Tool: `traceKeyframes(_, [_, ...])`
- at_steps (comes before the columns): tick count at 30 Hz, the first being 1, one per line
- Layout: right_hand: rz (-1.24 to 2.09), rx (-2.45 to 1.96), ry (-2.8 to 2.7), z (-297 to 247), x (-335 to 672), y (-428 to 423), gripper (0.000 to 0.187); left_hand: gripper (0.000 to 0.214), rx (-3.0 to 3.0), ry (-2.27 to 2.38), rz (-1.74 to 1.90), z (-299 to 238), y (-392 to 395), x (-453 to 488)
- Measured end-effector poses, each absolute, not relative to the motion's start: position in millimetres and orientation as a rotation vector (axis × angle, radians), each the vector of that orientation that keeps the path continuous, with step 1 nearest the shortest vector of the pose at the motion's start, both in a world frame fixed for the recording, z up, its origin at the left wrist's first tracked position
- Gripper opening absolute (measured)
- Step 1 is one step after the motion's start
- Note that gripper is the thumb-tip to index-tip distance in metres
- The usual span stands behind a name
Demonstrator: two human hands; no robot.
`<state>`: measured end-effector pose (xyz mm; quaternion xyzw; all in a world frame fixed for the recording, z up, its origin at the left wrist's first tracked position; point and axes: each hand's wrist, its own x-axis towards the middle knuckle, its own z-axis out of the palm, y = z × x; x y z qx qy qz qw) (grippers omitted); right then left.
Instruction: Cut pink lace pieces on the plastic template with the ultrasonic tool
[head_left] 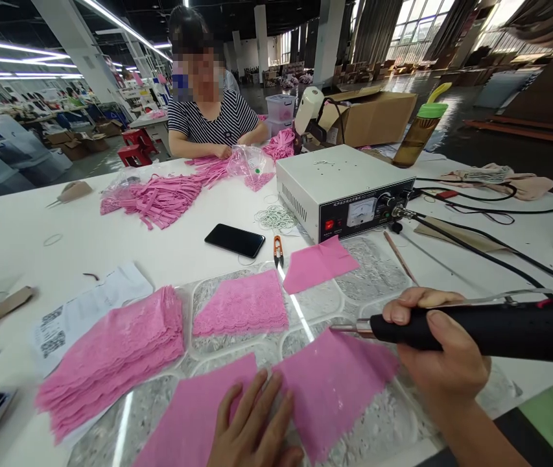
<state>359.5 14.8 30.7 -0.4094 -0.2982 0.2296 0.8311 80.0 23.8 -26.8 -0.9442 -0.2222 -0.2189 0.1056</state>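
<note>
My right hand (444, 344) is wrapped round a black handheld ultrasonic welding gun (494, 324) with a cable. Its metal tip reaches the top edge of a pink fabric piece (339, 383) on the right. Fingers spread flat, my left hand (257, 421) lies across the inner edges of that piece and a second pink fabric piece (188, 415) on the left. Behind them is a pink lace piece (244, 301) with a scalloped edge, and further right a smaller pink piece (319, 263). All lie on a grey marble-patterned mat (373, 266).
At left is a stack of pink lace pieces (120, 350) on white paper. A grey control box (344, 188), phone (235, 240), orange thread snips (278, 251) and bottle (419, 136) stand or lie behind. Cables (480, 243) cross the right side. A person (212, 117) opposite handles pink strips.
</note>
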Motion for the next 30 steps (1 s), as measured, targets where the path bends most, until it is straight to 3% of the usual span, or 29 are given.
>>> traceKeyframes(30, [0.437, -0.911, -0.579, 36.1, 374.2, -5.6, 0.008, 0.031, -2.829, -0.747, -0.816, -35.3, 20.7, 83.0])
